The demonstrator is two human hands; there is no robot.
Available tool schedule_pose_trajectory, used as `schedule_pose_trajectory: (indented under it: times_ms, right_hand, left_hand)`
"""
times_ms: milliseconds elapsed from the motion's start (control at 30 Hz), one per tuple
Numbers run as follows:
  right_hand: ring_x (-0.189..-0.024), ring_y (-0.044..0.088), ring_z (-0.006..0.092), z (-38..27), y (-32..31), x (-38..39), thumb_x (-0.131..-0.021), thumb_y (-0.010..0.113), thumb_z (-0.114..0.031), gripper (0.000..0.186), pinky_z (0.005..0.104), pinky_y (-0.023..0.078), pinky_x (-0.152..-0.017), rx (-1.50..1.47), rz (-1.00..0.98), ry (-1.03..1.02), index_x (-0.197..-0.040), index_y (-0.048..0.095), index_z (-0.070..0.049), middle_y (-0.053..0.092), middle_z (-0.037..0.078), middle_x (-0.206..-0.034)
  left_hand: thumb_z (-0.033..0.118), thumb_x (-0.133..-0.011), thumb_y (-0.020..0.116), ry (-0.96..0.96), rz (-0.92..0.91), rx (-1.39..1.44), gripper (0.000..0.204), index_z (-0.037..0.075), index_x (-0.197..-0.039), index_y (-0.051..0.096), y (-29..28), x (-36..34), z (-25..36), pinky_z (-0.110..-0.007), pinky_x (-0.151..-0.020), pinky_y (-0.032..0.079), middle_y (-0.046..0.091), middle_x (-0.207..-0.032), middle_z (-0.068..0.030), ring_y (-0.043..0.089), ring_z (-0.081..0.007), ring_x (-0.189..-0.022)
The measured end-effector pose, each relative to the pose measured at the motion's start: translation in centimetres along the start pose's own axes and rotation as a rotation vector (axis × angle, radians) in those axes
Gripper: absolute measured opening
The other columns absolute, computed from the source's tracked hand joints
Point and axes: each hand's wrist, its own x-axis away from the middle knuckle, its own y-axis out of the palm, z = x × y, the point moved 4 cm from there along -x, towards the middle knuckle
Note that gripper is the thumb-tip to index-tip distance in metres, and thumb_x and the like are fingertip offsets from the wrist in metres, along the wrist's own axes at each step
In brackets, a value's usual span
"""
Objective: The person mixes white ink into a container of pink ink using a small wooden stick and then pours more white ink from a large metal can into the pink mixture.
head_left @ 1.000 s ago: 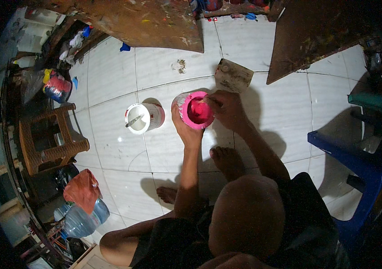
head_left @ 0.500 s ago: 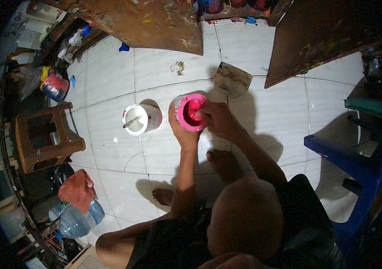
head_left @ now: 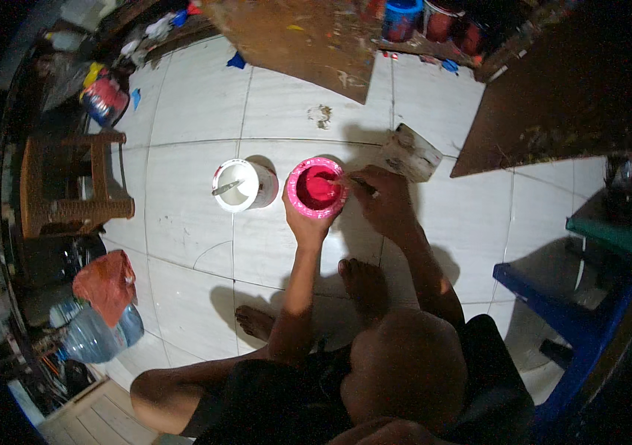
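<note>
My left hand [head_left: 305,225] grips a round container of pink-red paint [head_left: 317,188] from below, holding it just above the white tiled floor. My right hand [head_left: 384,202] is at the container's right rim, pinching a thin stick [head_left: 339,179] whose tip dips into the paint. Just left of it stands a white pot [head_left: 237,185] with a stick lying in its pale contents. My bare feet [head_left: 364,282] rest on the tiles below the container.
A stained scrap of card [head_left: 409,152] lies right of my hand. Paint-spattered boards [head_left: 293,37] and a dark panel [head_left: 553,96] lean at the back, with paint cans [head_left: 402,18]. A wicker stool [head_left: 64,185], red cloth [head_left: 108,283] and water bottle [head_left: 93,335] sit left; a blue stool [head_left: 575,311] right.
My right hand has slid from over the container's top to its right rim while moving the stick in the paint. The container and my left hand have barely shifted.
</note>
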Motion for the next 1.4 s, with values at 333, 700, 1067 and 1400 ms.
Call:
schedule_pose_trajectory:
  times_ms: [333,700,1067,1400]
  right_hand:
    - [-0.087,0.071,0.0357,-2.6,-0.5,-2.0,-0.096,0.065,-0.016,0.016,0.044,0.056,-0.079,0.019,-0.025,-0.012,-0.101,0.073,-0.002,0.071,0.018,-0.094]
    - [-0.082,0.071,0.0358,0.6,2.4,-3.6,-0.097,0.066,-0.024,0.026,0.0438,0.055,-0.078,-0.048,-0.086,0.07,-0.098,0.073,0.001,0.07,0.02,-0.085]
    - [-0.095,0.063,0.0342,1.5,4.3,-6.4,-0.084,0.081,-0.034,0.032,0.0445,0.052,-0.085,0.147,-0.059,-0.26,-0.1,0.075,-0.007,0.069,0.014,-0.101]
    - [-0.102,0.066,0.0263,-11.6,4.5,-11.9,-0.089,0.08,-0.03,0.046,0.0378,0.055,-0.091,-0.08,-0.364,-0.618,-0.127,0.071,-0.006,0.066,0.013,-0.113]
  left_hand:
    - [0.027,-0.059,0.1,-0.088,-0.083,0.1,0.107,-0.001,-0.144,0.041,-1.0,-0.5,-1.7,-0.043,-0.109,0.045,0.054,-0.139,-0.0185,0.056,-0.0323,-0.128]
    - [0.013,-0.057,0.099,-0.069,0.292,-0.007,0.121,-0.004,-0.149,0.023,-10.2,-1.7,-6.3,-0.044,-0.12,0.032,0.037,-0.148,-0.0228,0.041,-0.0316,-0.139]
    - [0.02,-0.055,0.102,0.088,0.14,-0.017,0.111,-0.003,-0.144,0.04,-11.0,-7.8,-5.1,-0.04,-0.107,0.048,0.058,-0.137,-0.0165,0.059,-0.0265,-0.125]
    - [0.027,-0.049,0.101,0.179,-0.028,-0.198,0.118,-0.002,-0.146,0.04,-13.9,-8.7,4.9,-0.039,-0.104,0.052,0.062,-0.134,-0.016,0.063,-0.0265,-0.121]
